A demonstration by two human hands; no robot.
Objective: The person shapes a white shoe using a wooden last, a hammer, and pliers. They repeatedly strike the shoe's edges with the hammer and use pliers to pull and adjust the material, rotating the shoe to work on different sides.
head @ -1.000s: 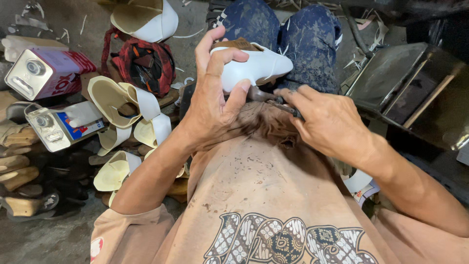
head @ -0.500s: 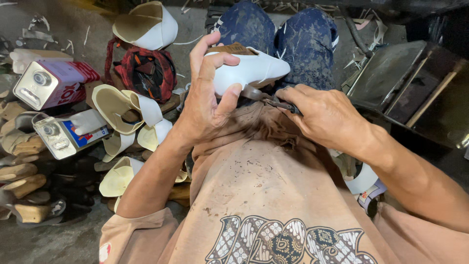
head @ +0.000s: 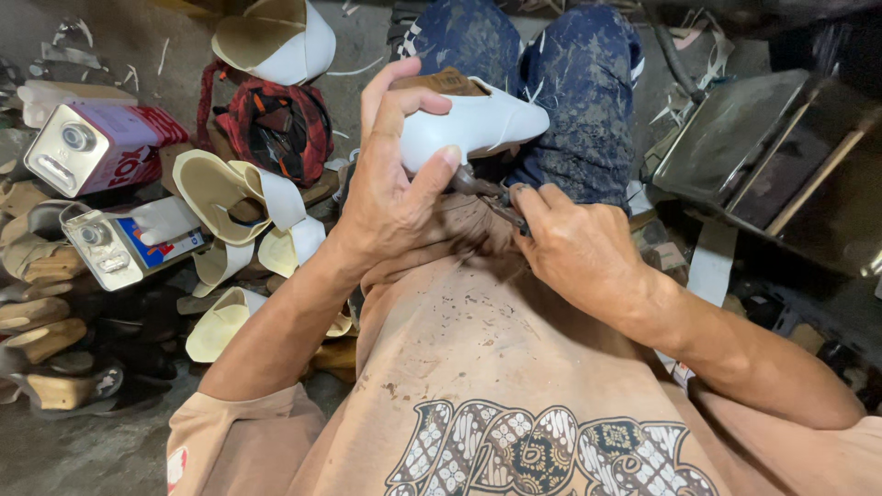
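Hands meet over your lap. Your left hand wraps the white shoe from the heel end — thumb pressed on its side, fingers curled over the top — with the pointed toe aimed right, above your blue-stained trousers. Your right hand closes on a dark, slim tool just under the shoe; its tip is hidden, possibly touching the sole. Left of you on the floor — two metal cans, pale insoles, a red bag.

White shoe in left hand
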